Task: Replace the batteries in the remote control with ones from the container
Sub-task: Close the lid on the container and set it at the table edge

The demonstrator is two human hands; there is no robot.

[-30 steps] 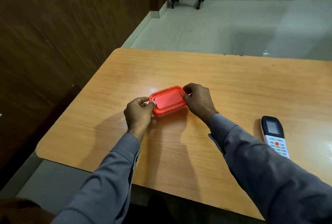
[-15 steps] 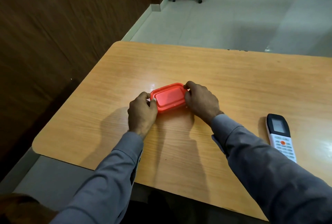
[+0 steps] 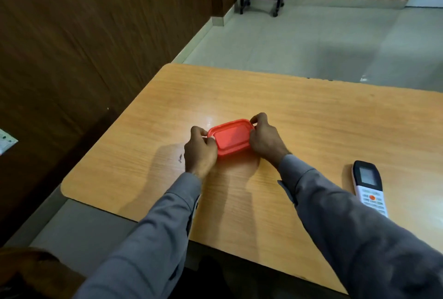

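The red container (image 3: 232, 137) sits flat near the middle of the worktop (image 3: 311, 116), lid on, and both hands are on it. The left hand (image 3: 200, 152) pinches the left end, thumb on the lid's rim, grip closed on the container. The right hand (image 3: 265, 139) clamps the right end, fingers curled over the far corner, also closed on it. It looks like the lid is about to be pried off.

Here's the risk: a snug lid can let go all at once, and the box could jump or tip and send batteries rolling across the smooth worktop. The left edge and the near edge aren't far off. Whether there are batteries inside can't be told; the lid hides everything.

The remote control (image 3: 369, 187) lies face up, well apart to the right near the near edge, partly behind the right sleeve (image 3: 347, 222). A careless elbow sweep could knock it off.
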